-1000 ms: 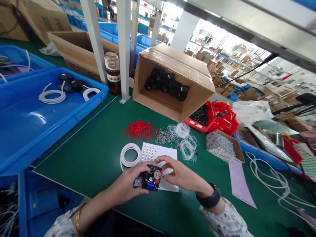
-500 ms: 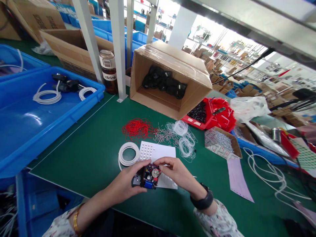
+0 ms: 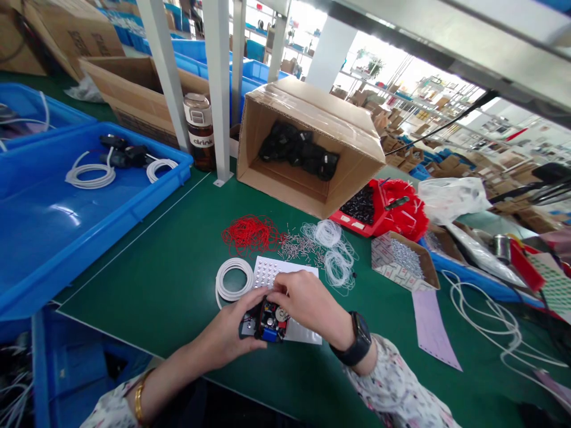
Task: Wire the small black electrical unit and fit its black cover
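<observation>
My left hand [image 3: 227, 333] is wrapped round the left side of a small black device [image 3: 270, 327], whose open face shows a circuit board, a blue part and a round metal part. My right hand [image 3: 307, 300] is over its upper right edge with fingers pinched together; what they hold is hidden. Beneath the device lies a white sheet [image 3: 307, 337] with rows of small metal pieces. A coiled white cable [image 3: 217, 284] sits just left of the sheet. Beyond it are red wires [image 3: 250, 233], loose small metal pins [image 3: 297, 245] and white wires [image 3: 338, 267].
A large blue tray [image 3: 147, 205] with coiled cables stands at the left. An open cardboard box [image 3: 307, 193] holding black parts is behind the wires. To the right are a red bin [image 3: 379, 223], a small box of screws [image 3: 405, 258] and a pink paper [image 3: 435, 330].
My right hand has moved left and up over the device's upper edge, its back turned more upward. My left hand still holds the device. The view has shifted slightly.
</observation>
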Available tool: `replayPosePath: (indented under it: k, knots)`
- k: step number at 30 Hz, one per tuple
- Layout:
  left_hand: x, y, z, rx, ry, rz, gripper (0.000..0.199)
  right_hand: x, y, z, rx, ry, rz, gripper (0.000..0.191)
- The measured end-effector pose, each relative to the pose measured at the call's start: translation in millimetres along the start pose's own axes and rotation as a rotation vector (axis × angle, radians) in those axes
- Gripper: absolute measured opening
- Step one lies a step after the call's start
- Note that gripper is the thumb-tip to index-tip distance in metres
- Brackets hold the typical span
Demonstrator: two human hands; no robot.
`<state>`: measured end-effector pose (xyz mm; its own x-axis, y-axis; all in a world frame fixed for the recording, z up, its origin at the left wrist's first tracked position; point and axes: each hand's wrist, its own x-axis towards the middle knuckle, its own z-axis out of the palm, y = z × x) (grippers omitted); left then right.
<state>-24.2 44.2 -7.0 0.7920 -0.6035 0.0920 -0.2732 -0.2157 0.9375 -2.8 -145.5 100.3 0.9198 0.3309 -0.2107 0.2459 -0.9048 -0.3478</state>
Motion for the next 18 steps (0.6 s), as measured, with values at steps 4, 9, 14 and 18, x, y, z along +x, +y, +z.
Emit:
replayPosePath:
  k: [4, 9, 14, 18]
  knots:
    - [1, 0, -1.8, 0.041, 0.004, 0.098, 0.071, 1, -10, -3, -0.261, -0.054, 0.020, 0.030]
    - [1, 0, -3.1, 0.122, -0.027, 0.210, 0.060, -3, 13, -5, 0.086, -0.114, -0.108, 0.016]
    - [-2, -16, 4.5, 0.126, -0.014, 0.179, 0.063, -27, 47, 25, 0.674, -0.296, -0.066, 0.017]
    - [-1, -28, 7.7, 0.119, 0.024, 0.228, 0.065, -42, 53, 78, 1.283, -0.339, 0.097, 0.053]
